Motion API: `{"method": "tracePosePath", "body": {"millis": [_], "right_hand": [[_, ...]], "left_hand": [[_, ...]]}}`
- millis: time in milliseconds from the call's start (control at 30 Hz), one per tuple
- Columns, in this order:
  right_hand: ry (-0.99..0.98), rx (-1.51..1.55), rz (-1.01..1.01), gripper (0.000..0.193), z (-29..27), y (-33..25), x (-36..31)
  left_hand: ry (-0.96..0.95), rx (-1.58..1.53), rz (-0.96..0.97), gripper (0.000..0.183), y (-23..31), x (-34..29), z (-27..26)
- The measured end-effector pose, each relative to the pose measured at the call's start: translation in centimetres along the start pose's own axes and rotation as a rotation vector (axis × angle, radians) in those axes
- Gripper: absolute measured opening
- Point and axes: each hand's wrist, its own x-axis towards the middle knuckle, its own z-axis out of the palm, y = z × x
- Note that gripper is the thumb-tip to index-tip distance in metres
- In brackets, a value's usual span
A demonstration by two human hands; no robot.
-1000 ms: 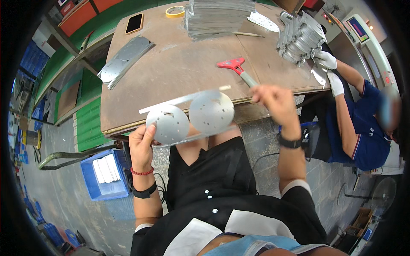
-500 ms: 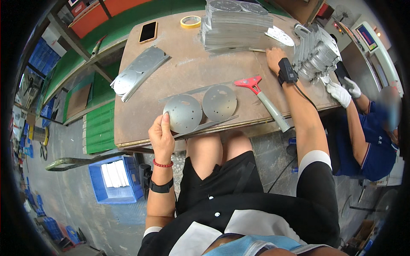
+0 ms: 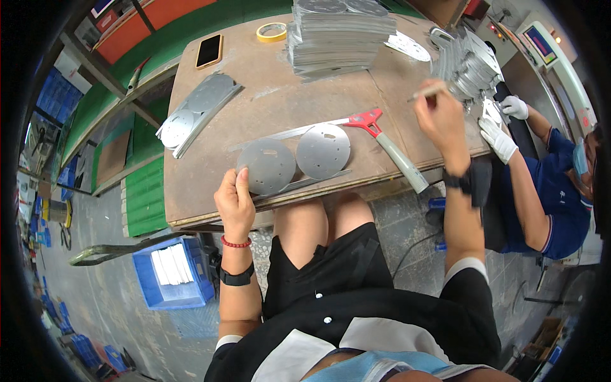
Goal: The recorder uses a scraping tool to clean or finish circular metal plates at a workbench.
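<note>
My left hand [image 3: 234, 198] pinches the near left edge of a flat grey metal sheet piece with two round discs [image 3: 270, 167] that lies at the table's front edge. The discs have small holes and slots. Raised over the right part of the table, my right hand [image 3: 442, 118] is closed on a thin light-coloured stick [image 3: 428, 93], blurred by motion; I cannot make out its exact kind. Between my hands lies a scraper [image 3: 400, 159] with a red head and grey handle, its head touching the strip behind the discs.
A tall stack of metal sheets [image 3: 337, 44] stands at the back, with yellow tape [image 3: 272, 32] and a phone [image 3: 209, 51] to its left. More cut sheets [image 3: 200, 108] lie left. At right, a co-worker's white-gloved hand [image 3: 498, 137] is beside piled metal parts [image 3: 471, 67]. A blue crate [image 3: 143, 280] sits on the floor.
My right hand has lifted the thin stick from beside the tall stack and come back toward me. My left hand stays on the sheet. The co-worker's gloved hands have shifted slightly.
</note>
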Motion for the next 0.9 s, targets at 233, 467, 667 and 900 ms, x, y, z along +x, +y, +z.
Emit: {"method": "tracePosePath", "body": {"millis": [233, 467, 667, 900], "right_hand": [[-0.117, -0.259, 0.011, 0.027, -1.9, -3.3, -11.0], [-0.258, -0.171, -0.005, 0.031, 0.6, -1.4, -10.5], [-0.003, -0.188, -0.109, 0.03, 3.0, -0.6, -6.4], [0.092, 1.086, 0.423, 0.029, 5.1, -6.9, -8.5]], "left_hand": [[0.02, 0.026, 0.046, 0.031, -1.4, 1.0, -0.5], [-0.025, -0.093, 0.018, 0.025, -1.6, 0.9, -0.6], [-0.054, -0.154, 0.015, 0.02, -2.8, 0.8, -1.2], [-0.066, -0.235, 0.05, 0.019, -2.3, 0.4, -1.1]]}}
